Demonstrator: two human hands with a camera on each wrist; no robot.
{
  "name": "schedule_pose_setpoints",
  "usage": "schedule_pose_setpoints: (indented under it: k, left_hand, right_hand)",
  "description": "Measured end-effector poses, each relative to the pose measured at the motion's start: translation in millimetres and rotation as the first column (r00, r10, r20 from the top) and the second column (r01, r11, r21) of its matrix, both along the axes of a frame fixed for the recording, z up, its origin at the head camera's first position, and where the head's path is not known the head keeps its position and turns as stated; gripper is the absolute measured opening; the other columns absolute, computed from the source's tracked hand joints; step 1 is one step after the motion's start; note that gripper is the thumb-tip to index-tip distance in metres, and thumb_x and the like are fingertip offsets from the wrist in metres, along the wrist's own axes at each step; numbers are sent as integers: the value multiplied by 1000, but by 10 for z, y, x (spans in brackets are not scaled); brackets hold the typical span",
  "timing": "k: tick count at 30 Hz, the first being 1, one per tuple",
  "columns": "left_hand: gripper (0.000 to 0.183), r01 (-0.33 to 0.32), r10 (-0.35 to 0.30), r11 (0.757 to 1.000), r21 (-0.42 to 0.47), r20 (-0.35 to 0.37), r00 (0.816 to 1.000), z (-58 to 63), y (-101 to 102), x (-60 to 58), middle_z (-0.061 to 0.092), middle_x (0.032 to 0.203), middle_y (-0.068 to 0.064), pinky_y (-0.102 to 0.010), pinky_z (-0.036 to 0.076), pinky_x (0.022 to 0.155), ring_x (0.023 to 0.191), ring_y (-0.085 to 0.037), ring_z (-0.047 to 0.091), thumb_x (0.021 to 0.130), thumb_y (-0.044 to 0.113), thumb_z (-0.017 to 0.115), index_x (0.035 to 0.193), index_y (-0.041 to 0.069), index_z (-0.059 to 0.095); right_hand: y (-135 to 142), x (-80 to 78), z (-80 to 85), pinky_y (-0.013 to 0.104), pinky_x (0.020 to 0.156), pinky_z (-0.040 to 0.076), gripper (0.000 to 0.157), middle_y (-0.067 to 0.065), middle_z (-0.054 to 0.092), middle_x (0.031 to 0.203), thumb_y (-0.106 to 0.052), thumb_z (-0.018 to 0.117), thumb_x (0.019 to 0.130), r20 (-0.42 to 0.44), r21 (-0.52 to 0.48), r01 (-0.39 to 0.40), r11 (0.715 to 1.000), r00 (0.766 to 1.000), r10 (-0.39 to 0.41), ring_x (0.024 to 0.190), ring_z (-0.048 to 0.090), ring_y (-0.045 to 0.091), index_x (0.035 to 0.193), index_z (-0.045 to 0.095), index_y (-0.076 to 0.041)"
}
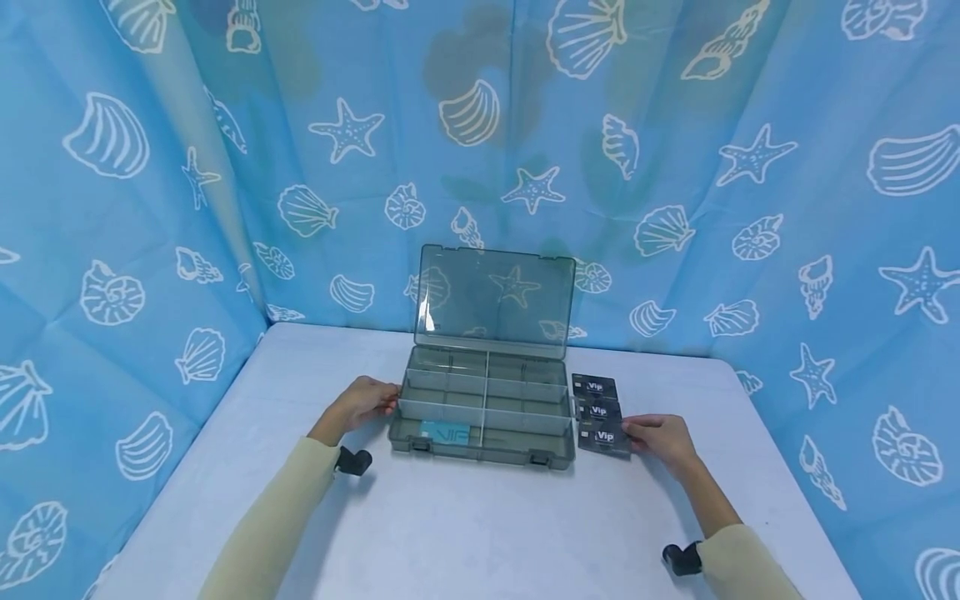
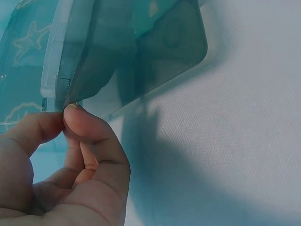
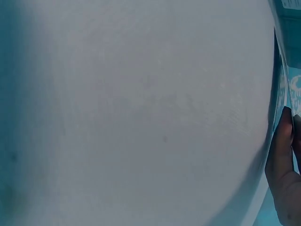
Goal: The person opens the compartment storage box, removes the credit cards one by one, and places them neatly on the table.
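Observation:
A translucent grey compartment box [image 1: 517, 444] stands on the table with its clear lid [image 1: 495, 300] raised at the back. My left hand [image 1: 363, 402] pinches the box's left side between thumb and index finger, as the left wrist view shows close up. In the front left compartment lies a blue VIP card [image 1: 447, 432]. Right of the box, several black Vip cards lie in a column: a far card [image 1: 595, 387], a middle card [image 1: 600, 410] and a near card [image 1: 603, 437]. My right hand [image 1: 663, 440] pinches the near card's right edge; the right wrist view catches only part of that hand [image 3: 284, 174].
A white-covered table [image 1: 480, 533] spreads under everything. Blue curtains [image 1: 360, 192] with shell and starfish prints hang behind and at both sides, close behind the raised lid. Thin clear dividers [image 1: 450, 412] split the box into several compartments.

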State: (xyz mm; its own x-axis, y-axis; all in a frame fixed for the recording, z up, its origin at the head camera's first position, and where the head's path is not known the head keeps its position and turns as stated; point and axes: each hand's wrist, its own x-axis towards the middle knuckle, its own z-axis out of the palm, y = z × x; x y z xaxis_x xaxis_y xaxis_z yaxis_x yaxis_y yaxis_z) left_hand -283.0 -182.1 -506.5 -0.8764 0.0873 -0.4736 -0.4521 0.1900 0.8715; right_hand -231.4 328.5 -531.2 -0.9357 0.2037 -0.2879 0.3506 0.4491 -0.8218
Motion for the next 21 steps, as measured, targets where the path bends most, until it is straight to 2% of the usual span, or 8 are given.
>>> schedule_pose_setpoints:
  k: [3, 6, 9, 14, 21]
  left_hand:
    - [29, -4, 3, 1000, 4, 4, 1000, -11, -5, -1, 60, 89, -9, -25, 51, 69, 76, -14, 57, 101, 16, 51, 116, -9, 58]
    - [28, -2, 2, 1000, -2, 8, 1000, -10, 0, -6, 59, 89, -9, -24, 50, 69, 76, -14, 56, 101, 16, 51, 115, -7, 59]
    - [28, 1, -1, 1000, -10, 6, 1000, -14, 5, -6, 59, 89, -8, -24, 50, 69, 76, -14, 56, 102, 17, 51, 114, -7, 58]
    - [28, 1, -1, 1000, -15, 6, 1000, -23, -1, 7, 60, 89, -8, -25, 51, 70, 75, -13, 56, 102, 17, 51, 114, -7, 58]
    - [29, 9, -9, 1000, 0, -3, 1000, -5, -4, 17, 58, 89, -9, -24, 50, 69, 75, -13, 56, 101, 16, 51, 115, -9, 57]
  right_hand:
    - [-35, -2, -47, 24, 69, 55, 28, 21, 65, 114, -17, 68, 92, -17, 92, -21, 996, 1000, 23, 95, 66, 26, 114, 68, 1]
    - [-73, 1, -51, 36, 83, 54, 31, 22, 65, 115, -19, 70, 89, -46, 183, -41, 982, 998, 50, 107, 60, 34, 112, 69, 1]
    - [-108, 15, -31, 46, 87, 50, 37, 21, 66, 111, -23, 76, 84, -65, 264, -56, 963, 995, 76, 107, 57, 37, 111, 68, 1]
    - [-167, 35, 8, 39, 76, 51, 48, 17, 67, 99, -28, 84, 75, -81, 352, -96, 931, 988, 132, 92, 59, 32, 108, 68, 3]
    - [-235, 4, 9, 37, 71, 47, 50, 13, 63, 93, -30, 86, 72, -100, 418, -131, 899, 977, 188, 86, 53, 27, 105, 68, 2]
